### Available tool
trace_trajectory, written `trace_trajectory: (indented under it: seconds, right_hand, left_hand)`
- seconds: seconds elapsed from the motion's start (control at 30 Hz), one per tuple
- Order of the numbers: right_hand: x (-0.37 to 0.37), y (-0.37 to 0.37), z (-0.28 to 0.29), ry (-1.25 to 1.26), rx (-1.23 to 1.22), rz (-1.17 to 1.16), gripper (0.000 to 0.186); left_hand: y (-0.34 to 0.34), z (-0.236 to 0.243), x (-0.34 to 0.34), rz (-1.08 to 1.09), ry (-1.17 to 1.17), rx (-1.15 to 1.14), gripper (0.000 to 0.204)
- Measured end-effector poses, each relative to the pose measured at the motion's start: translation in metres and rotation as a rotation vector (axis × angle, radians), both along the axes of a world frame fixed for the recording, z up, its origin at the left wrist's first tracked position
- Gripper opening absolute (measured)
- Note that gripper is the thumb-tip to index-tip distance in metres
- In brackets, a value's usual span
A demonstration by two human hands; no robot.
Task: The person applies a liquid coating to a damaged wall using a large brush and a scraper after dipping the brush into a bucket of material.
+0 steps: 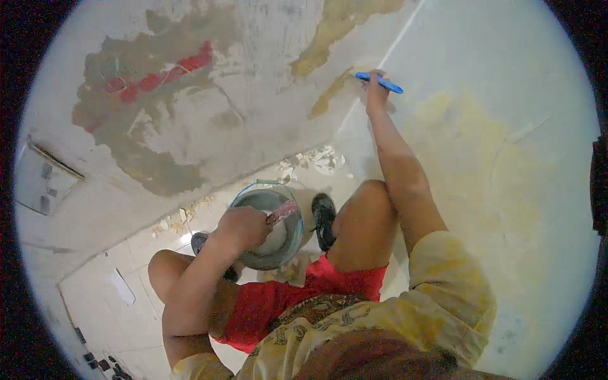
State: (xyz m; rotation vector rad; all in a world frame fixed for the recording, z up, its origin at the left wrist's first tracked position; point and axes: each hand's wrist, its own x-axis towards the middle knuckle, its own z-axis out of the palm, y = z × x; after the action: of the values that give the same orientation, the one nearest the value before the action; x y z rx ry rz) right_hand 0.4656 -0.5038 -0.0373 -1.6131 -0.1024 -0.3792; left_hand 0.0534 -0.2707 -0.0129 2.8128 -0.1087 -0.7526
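My right hand point(376, 95) is closed round a blue-handled tool point(390, 85), held up against the wall near the corner line. The tool's working end is too small to make out; it lies beside a tan, bare-looking patch point(332, 95). Over a grey bucket point(294, 244) on the floor between my feet, my left hand point(244, 228) is closed on a flat tool with a pinkish-red, smeared end point(283, 212). That end points across the bucket's opening. Pale, whitish material point(275, 239) shows inside the bucket, partly hidden by my left hand.
The left wall point(266, 126) carries a large grey-brown patch point(145, 158) with red streaks point(196, 60). Yellowish stain point(465, 126) marks the right wall. Flaked debris point(326, 159) lies along the wall's foot. My dark shoes point(323, 218) flank the bucket. A white strip point(124, 286) lies on the tiles.
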Motion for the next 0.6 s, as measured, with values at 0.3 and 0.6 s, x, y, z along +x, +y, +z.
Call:
trace_trajectory:
  seconds: [0.3,0.6]
  right_hand:
    - [-0.022,0.041,0.227,-0.766,0.500,0.231,0.029]
    - [0.003,0.058,0.208,-0.731,0.403,0.118,0.036]
  left_hand:
    - [0.016,-0.044,0.017,-0.039,0.053,0.021,0.047]
    - [0.008,-0.035,0.011,-0.003,0.051,-0.026,0.031]
